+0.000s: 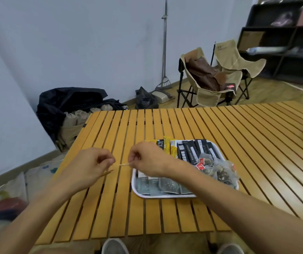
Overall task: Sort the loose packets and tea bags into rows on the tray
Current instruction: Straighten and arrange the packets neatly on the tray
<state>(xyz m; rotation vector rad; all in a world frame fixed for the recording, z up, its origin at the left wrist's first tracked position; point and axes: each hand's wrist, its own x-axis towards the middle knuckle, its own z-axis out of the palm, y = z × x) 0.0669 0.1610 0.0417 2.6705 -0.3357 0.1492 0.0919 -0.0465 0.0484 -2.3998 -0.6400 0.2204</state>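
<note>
Pinched between my right hand (pixel 147 158) thumb and fingertip is a thin pale stick (pixel 124 164), something like a toothpick, its free end pointing left across the gap towards my left hand (pixel 92 165). The rest of those fingers are curled in tight. My left hand is curled the same way, and slim sticks (pixel 107 172) poke out below it over the slats; I judge it is pinching them, though the contact itself is hidden behind my knuckles.

Both hands sit at centre-left of the frame, just left of the white tray (pixel 135 187), over bare slatted table (pixel 238 143). I hold the sticks off the tray, I think, so they stay out of the rows.

On the tray, right of centre, the sorting looks well along: yellow packets (pixel 167 146) and black packets (pixel 193 149) stand side by side along the far edge, grey sachets (pixel 158 186) line the near edge, and the mesh tea bags (pixel 218 171) with red tags lie heaped at the right side, spilling over the rim. That heap seems least tidy
</note>
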